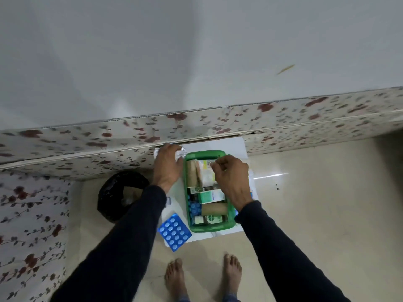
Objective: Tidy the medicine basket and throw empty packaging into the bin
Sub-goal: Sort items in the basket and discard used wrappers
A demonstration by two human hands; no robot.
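Pale floor tiles (305,214) carry a white sheet (229,144) beside a floral-patterned ledge (87,136). At the far end of the green medicine basket (205,154), the right hand (231,177) pinches a white packet (208,163) between thumb and fingertips. Left of the basket, the left hand (166,166) curls around crinkly clear packaging (181,152). A blue blister strip (174,233) lies near the basket's near corner; a black-lined bin (117,192) stands farther left.

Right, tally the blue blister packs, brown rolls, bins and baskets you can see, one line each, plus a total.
Blue blister packs: 2, one outside the basket, one inside
Brown rolls: 2
Bins: 1
Baskets: 1
Total: 6
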